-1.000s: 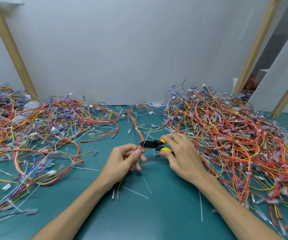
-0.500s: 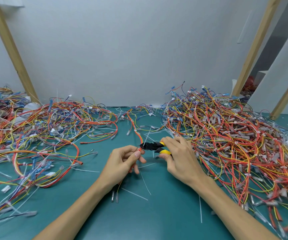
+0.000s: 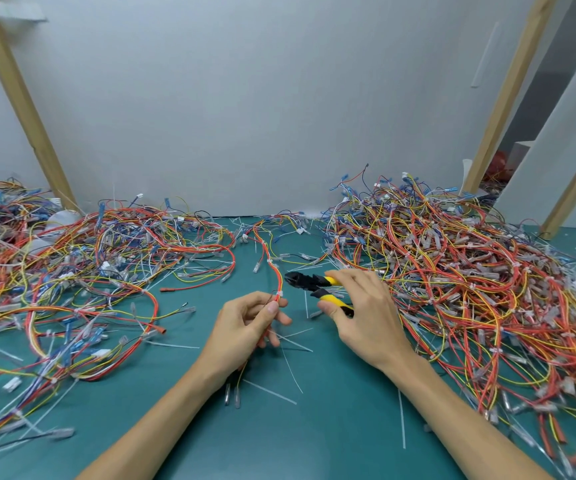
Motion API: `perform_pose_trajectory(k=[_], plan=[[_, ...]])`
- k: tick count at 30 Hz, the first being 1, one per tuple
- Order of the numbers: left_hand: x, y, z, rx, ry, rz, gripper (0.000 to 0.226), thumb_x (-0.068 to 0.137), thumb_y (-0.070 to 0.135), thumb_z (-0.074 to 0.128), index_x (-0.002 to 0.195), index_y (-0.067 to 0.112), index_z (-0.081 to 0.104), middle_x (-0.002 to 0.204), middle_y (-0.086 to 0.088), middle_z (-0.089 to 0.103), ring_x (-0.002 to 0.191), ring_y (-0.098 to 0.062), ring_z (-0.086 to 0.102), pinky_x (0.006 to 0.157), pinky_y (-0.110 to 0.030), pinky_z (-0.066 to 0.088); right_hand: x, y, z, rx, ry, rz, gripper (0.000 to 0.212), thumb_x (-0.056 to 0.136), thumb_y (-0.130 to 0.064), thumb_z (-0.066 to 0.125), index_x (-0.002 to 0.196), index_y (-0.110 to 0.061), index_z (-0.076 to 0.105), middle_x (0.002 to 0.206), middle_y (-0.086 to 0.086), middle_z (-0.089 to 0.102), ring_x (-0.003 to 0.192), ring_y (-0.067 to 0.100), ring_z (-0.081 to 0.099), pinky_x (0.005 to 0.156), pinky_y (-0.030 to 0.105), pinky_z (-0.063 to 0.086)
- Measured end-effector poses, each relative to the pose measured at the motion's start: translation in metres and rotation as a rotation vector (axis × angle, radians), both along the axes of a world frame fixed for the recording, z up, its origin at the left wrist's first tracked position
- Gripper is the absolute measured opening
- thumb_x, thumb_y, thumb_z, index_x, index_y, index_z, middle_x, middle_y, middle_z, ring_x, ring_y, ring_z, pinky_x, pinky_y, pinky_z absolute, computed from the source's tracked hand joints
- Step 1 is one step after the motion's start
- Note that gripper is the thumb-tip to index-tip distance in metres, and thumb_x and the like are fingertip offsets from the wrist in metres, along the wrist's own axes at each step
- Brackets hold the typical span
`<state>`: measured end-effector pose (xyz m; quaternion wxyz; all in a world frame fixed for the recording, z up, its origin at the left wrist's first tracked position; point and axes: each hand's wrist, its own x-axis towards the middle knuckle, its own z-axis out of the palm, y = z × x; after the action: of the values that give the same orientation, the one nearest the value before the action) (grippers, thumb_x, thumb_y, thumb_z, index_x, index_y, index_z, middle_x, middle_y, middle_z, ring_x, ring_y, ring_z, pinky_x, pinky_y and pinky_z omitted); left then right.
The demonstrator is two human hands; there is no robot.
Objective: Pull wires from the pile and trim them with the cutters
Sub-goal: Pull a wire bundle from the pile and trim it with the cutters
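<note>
Two bare hands meet over the green table [image 3: 314, 438]. The left hand [image 3: 245, 329] pinches an orange-red wire bundle [image 3: 275, 273] between thumb and fingers, just below a white tie. The bundle runs away between the left pile [image 3: 89, 268] and the right pile [image 3: 459, 271]. The right hand [image 3: 366, 317] grips the yellow-handled cutters [image 3: 305, 283], handles spread. Their black nose is just beside the bundle; whether they touch is unclear. Fingers hide much of the handles, and the frame edges cut off both piles.
</note>
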<state>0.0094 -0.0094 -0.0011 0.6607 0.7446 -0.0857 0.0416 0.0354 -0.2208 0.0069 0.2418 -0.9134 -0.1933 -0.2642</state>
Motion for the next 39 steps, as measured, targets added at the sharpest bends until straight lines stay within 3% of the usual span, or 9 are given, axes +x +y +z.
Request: perform_pose_trajectory(k=[6, 9, 13, 16, 21, 24, 28, 33, 39], plan=[[-0.002, 0.001, 0.002, -0.006, -0.009, 0.019, 0.016, 0.098, 0.015, 0.054, 0.100, 0.010, 0.070, 0.084, -0.002, 0.075, 0.065, -0.012, 0.065, 0.058, -0.017, 0.046, 0.001, -0.002, 0.001, 0.116, 0.017, -0.022, 0.043, 0.087, -0.037, 0.071, 0.125, -0.018, 0.060, 0.120, -0.005, 0.060, 0.114, 0.017, 0.049, 0.100, 0.033, 0.039], [-0.003, 0.001, 0.003, 0.134, -0.105, 0.056, 0.016, 0.097, 0.016, 0.056, 0.098, 0.018, 0.072, 0.086, 0.006, 0.075, 0.076, -0.012, 0.065, 0.070, -0.024, 0.049, 0.001, -0.003, 0.004, 0.137, 0.028, -0.020, 0.039, 0.086, -0.030, 0.073, 0.121, -0.017, 0.063, 0.117, -0.006, 0.062, 0.110, 0.017, 0.051, 0.097, 0.037, 0.043], [-0.007, -0.001, 0.005, 0.348, -0.278, 0.093, 0.017, 0.096, 0.013, 0.058, 0.097, 0.022, 0.072, 0.078, 0.016, 0.071, 0.063, -0.005, 0.054, 0.070, -0.031, 0.047, 0.002, -0.003, 0.005, 0.227, 0.049, -0.012, 0.038, 0.088, -0.026, 0.072, 0.123, -0.017, 0.062, 0.117, -0.007, 0.061, 0.112, 0.015, 0.052, 0.099, 0.032, 0.041], [-0.016, -0.007, 0.010, 0.345, -0.364, 0.024, 0.016, 0.095, 0.012, 0.058, 0.098, 0.019, 0.072, 0.072, 0.013, 0.067, 0.065, -0.003, 0.056, 0.069, -0.023, 0.048, 0.004, -0.003, 0.003, 0.325, 0.078, -0.012, 0.035, 0.088, -0.026, 0.071, 0.121, -0.015, 0.062, 0.113, -0.006, 0.062, 0.107, 0.014, 0.055, 0.095, 0.028, 0.042], [-0.032, -0.020, 0.013, 0.436, -0.304, -0.206, 0.018, 0.086, 0.028, 0.059, 0.077, 0.017, 0.069, 0.058, 0.000, 0.058, 0.055, -0.020, 0.050, 0.056, -0.029, 0.041, 0.007, -0.003, 0.007, 0.700, 0.312, 0.050, 0.022, 0.091, -0.033, 0.064, 0.112, -0.028, 0.063, 0.109, -0.006, 0.067, 0.099, 0.012, 0.060, 0.086, 0.021, 0.046], [-0.038, -0.021, 0.015, 0.504, -0.187, -0.391, 0.016, 0.076, 0.023, 0.057, 0.068, 0.011, 0.062, 0.055, -0.006, 0.060, 0.048, -0.012, 0.053, 0.053, -0.028, 0.042, 0.010, -0.003, 0.008, 0.946, 0.512, 0.108, 0.042, 0.091, -0.040, 0.054, 0.121, -0.012, 0.063, 0.113, 0.005, 0.068, 0.096, 0.016, 0.063, 0.083, 0.034, 0.049], [-0.040, -0.019, 0.018, 0.552, -0.122, -0.525, 0.035, 0.083, 0.036, 0.055, 0.060, 0.011, 0.060, 0.057, -0.010, 0.063, 0.047, -0.015, 0.050, 0.050, -0.029, 0.039, 0.010, -0.002, 0.008, 1.174, 0.642, 0.182, 0.025, 0.096, -0.029, 0.050, 0.106, -0.010, 0.064, 0.097, 0.004, 0.070, 0.078, 0.016, 0.065, 0.064, 0.036, 0.050], [-0.030, -0.013, 0.013, 1.047, -0.544, -0.152, 0.060, 0.098, 0.058, 0.027, 0.061, 0.012, 0.039, 0.051, -0.007, 0.037, 0.055, -0.027, 0.032, 0.052, -0.038, 0.037, 0.012, -0.003, 0.008, 1.329, 0.715, 0.237, 0.029, 0.089, -0.032, 0.053, 0.104, -0.009, 0.063, 0.095, 0.005, 0.070, 0.081, 0.021, 0.066, 0.068, 0.042, 0.050], [-0.018, -0.001, 0.006, 1.053, -0.491, 0.035, 0.054, 0.097, 0.052, 0.024, 0.069, 0.012, 0.047, 0.061, -0.002, 0.054, 0.063, -0.026, 0.047, 0.058, -0.038, 0.043, 0.010, -0.006, 0.010, 1.323, 0.735, 0.215, 0.037, 0.096, -0.037, 0.047, 0.111, -0.008, 0.064, 0.100, 0.011, 0.070, 0.089, 0.027, 0.066, 0.076, 0.044, 0.052]])
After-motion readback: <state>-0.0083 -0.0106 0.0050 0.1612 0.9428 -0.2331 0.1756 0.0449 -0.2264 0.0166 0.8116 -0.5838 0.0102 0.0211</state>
